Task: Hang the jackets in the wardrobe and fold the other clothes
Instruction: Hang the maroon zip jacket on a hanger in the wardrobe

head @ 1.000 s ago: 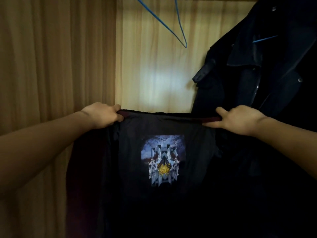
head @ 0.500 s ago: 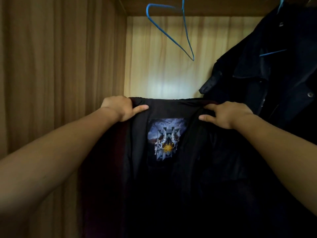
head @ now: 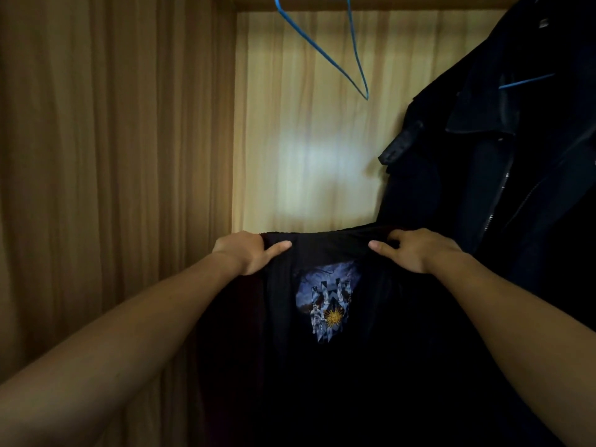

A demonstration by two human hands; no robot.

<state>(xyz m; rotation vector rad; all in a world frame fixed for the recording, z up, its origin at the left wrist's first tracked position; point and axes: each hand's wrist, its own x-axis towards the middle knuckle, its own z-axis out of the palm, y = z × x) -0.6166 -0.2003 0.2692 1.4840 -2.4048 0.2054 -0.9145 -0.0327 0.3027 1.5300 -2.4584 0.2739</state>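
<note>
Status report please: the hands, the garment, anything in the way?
Left hand and right hand grip black printed garment by top edge. Garment held up inside wardrobe, not yet hung. Empty blue hanger above; dark jacket hangs close at right.

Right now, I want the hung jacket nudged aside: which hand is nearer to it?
Right. The right hand holds the black garment just left of the hung jacket; the left hand holds it farther left.

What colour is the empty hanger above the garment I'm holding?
Blue. The empty wire hanger shows best in the head view, against the pale wardrobe back panel.
</note>
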